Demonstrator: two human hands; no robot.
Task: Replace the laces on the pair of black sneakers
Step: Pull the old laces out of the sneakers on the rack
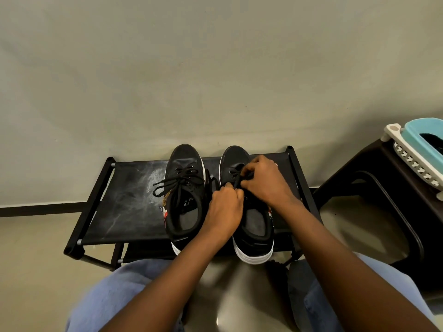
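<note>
A low black shoe rack (pixel 124 202) stands against a pale wall, and everything here is placed relative to it. On its top shelf sit two black sneakers with white soles, side by side, toes toward the wall. The left sneaker (pixel 185 195) rests near the middle of the rack, its black lace (pixel 178 185) threaded through the eyelets and tied in a loose bow. The right sneaker (pixel 249 212) sits toward the rack's right end. Both hands work over it: the left hand (pixel 225 209) has its fingers curled, pinching a strand of the right sneaker's lace (pixel 236 179), and the right hand (pixel 263 180) also has fingers curled, gripping the same lace above the eyelets. To the right of the rack stands a dark stool (pixel 374 188) carrying a white basket (pixel 412 161) with a teal tub inside. In front of the rack, the person's knees in blue jeans are visible.
</note>
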